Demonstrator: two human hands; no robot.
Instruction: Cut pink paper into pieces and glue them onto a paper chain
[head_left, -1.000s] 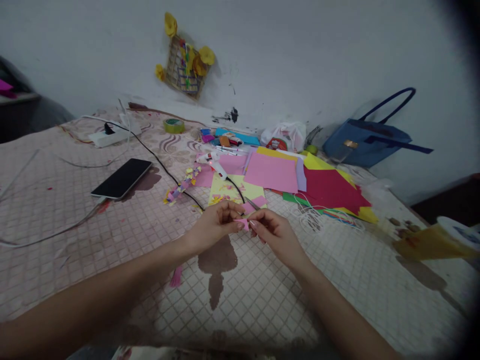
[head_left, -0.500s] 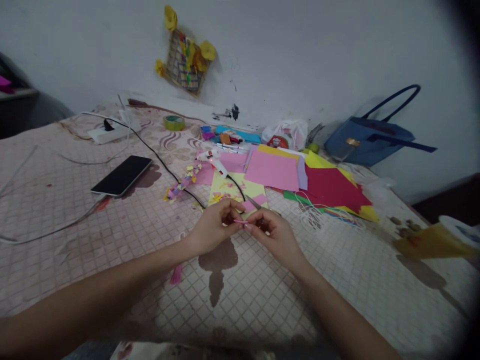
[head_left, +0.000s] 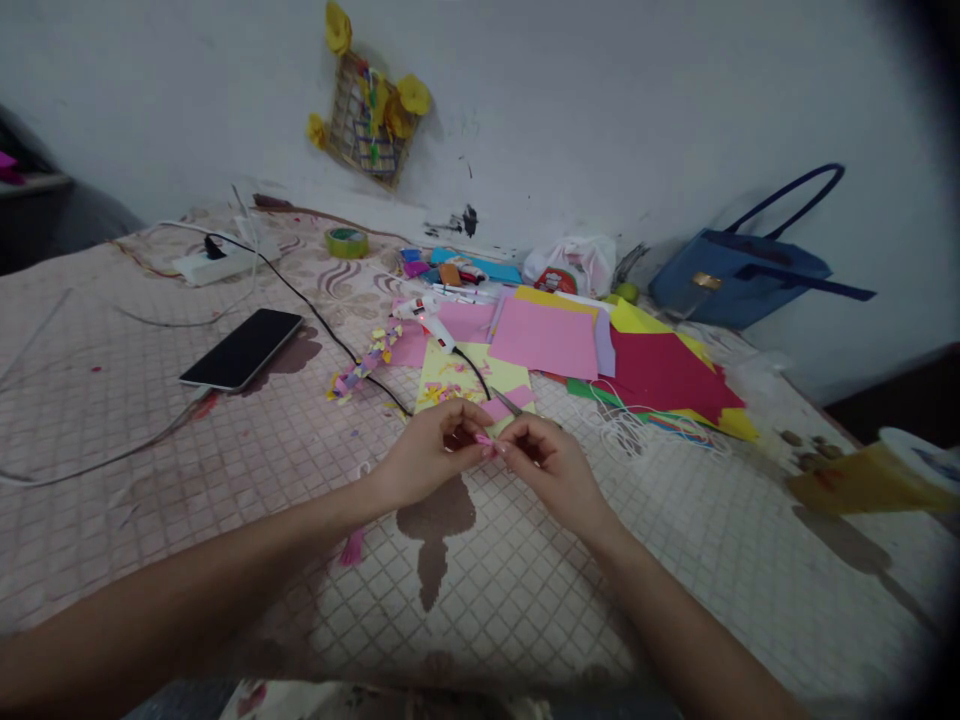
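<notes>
A small piece of pink paper is pinched between the fingertips of my left hand and my right hand. Its loose strips spread a little between the two hands, just above the tablecloth. Past my fingers lie scissors, partly hidden by my right hand, beside a pink strip on a pale yellow sheet strewn with paper scraps. A white glue gun with its light on rests behind them. Under my left wrist, a pink tassel is on the cloth.
Pink sheets and a red sheet are spread at the back right, with white string in front. A phone on a cable and a paper garland lie left. A blue bag leans on the wall; a yellow cup is far right.
The pink paper, a thin edge-on line before, now shows more of its surface and spread strips between my fingertips. Both hands stay in nearly the same place.
</notes>
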